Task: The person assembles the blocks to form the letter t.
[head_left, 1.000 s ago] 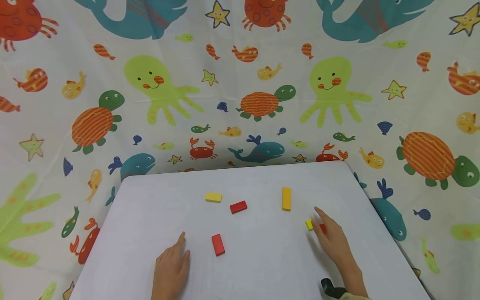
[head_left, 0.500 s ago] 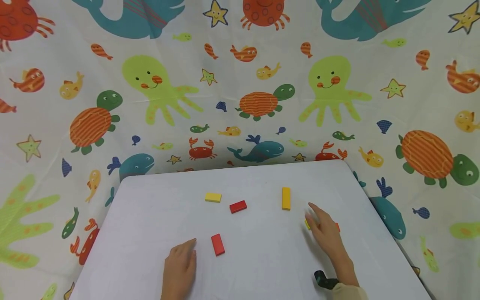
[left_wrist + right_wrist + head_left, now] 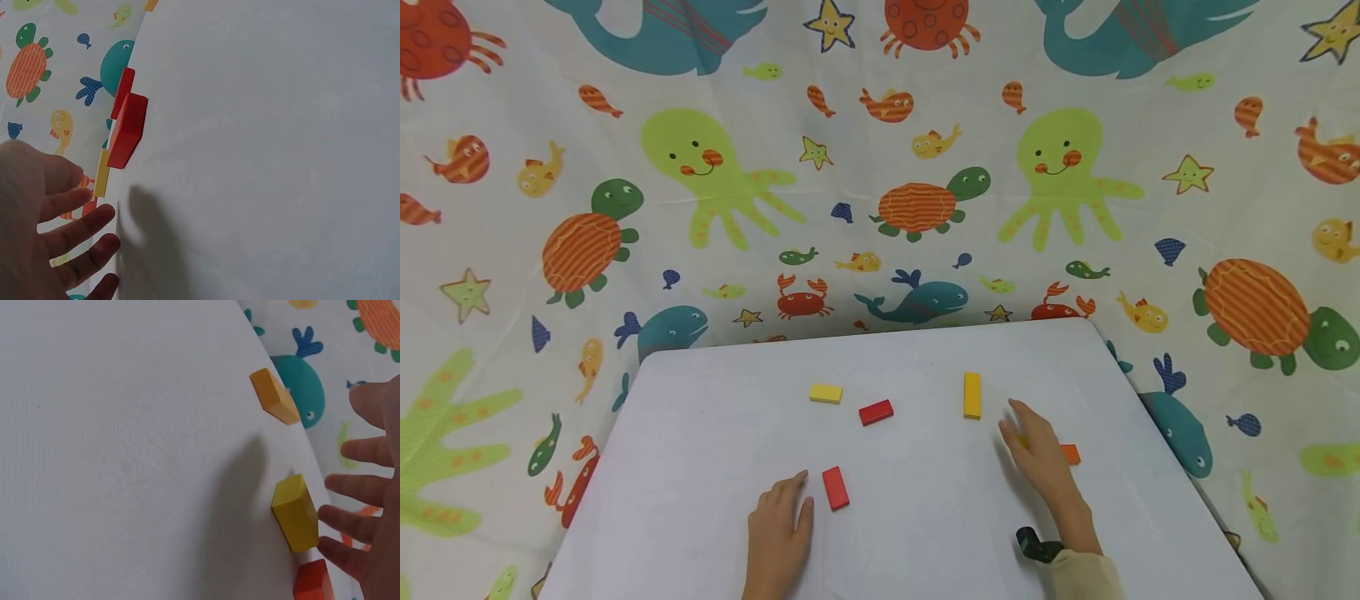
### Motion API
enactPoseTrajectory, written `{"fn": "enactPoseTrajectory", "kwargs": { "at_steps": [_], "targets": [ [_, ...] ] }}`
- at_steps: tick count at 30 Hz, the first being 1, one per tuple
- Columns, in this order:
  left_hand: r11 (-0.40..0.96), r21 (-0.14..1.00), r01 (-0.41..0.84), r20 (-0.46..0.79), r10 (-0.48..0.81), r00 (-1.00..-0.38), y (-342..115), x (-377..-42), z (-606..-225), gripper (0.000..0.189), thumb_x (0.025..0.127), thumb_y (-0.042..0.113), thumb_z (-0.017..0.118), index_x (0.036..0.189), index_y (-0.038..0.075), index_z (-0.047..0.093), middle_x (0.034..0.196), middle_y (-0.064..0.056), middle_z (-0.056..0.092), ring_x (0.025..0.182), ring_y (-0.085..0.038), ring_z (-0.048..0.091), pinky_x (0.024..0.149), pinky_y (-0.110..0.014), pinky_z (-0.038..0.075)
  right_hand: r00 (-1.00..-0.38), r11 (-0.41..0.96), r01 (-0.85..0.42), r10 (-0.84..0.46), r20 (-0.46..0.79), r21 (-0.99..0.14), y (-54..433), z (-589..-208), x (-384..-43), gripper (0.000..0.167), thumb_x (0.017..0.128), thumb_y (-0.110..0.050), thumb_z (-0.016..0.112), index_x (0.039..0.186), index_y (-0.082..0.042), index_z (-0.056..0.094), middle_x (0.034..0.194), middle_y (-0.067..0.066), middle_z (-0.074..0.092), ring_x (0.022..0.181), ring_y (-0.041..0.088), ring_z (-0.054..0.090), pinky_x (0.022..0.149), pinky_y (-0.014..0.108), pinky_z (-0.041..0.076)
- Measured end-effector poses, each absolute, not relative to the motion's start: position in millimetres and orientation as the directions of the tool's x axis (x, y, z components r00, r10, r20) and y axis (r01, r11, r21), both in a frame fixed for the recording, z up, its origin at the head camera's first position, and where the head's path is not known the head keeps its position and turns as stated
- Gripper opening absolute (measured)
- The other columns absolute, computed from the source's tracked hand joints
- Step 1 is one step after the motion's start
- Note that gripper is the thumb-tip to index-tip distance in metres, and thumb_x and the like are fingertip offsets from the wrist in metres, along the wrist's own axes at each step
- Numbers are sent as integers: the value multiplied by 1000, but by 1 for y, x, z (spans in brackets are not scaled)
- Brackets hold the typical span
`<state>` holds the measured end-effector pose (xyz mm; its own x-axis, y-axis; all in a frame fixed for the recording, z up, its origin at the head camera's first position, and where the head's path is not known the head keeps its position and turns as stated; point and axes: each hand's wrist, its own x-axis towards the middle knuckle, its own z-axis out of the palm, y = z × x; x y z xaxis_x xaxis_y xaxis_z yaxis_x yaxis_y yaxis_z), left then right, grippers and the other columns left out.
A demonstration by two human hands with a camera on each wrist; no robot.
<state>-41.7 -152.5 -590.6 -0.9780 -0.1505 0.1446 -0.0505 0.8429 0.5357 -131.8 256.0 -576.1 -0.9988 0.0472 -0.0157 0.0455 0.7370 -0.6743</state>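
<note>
My left hand (image 3: 778, 533) is over the front left of the table, fingers spread and holding nothing. Just right of its fingertips lies a red block (image 3: 836, 488), also seen in the left wrist view as the nearer red block (image 3: 130, 128). On the right, my right hand (image 3: 1039, 458) hovers with fingers extended, partly hiding a small yellow block (image 3: 1022, 440). An orange-red block (image 3: 1070, 454) shows beside that hand's outer edge. In the right wrist view the yellow block (image 3: 295, 515) appears by the fingertips, nothing gripped.
Farther back on the white table (image 3: 917, 517) are a yellow block (image 3: 826, 394), a second red block (image 3: 876, 412) and a longer amber block (image 3: 972, 396). A printed sea-animal cloth (image 3: 850, 200) hangs behind the table's far edge.
My left hand has moved right, close to the nearer red block. The right hand has shifted left, uncovering the orange-red block and covering more of the small yellow one. The blocks stay put.
</note>
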Motion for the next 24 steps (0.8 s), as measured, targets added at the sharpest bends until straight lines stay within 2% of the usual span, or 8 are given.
{"fn": "enactPoseTrajectory", "kwargs": {
  "at_steps": [5,10,18,24],
  "targets": [
    [841,537,-73,107,-153,-982,-145,-41,-590,45,96,20,72,139,13,63,127,-8,70,113,-30,62,87,-51,47,-999,754,15,39,23,-657,252,-576,-138,59,110,-32,52,157,1,39,161,29,42,150,50,38,123,65,31],
    [841,538,-58,118,-143,-983,-141,-43,-592,47,95,22,74,140,15,62,126,-6,70,113,-28,61,86,-47,45,-998,770,44,61,4,-637,249,-574,-144,58,109,-29,53,156,1,40,159,28,44,147,50,41,121,64,34],
    [852,523,31,214,-95,-972,-135,-39,-593,53,89,19,80,138,12,63,127,-11,68,119,-35,57,88,-57,45,-996,783,83,92,-17,-617,244,-574,-156,58,108,-25,54,156,4,39,158,30,45,143,50,43,120,64,36],
    [858,511,42,218,-82,-973,-128,-38,-598,58,88,25,82,140,13,61,128,-11,65,119,-33,56,90,-55,43,-993,782,105,118,-18,-615,241,-580,-165,57,105,-21,58,154,5,41,155,31,46,140,50,45,118,62,39]
  ]
}}
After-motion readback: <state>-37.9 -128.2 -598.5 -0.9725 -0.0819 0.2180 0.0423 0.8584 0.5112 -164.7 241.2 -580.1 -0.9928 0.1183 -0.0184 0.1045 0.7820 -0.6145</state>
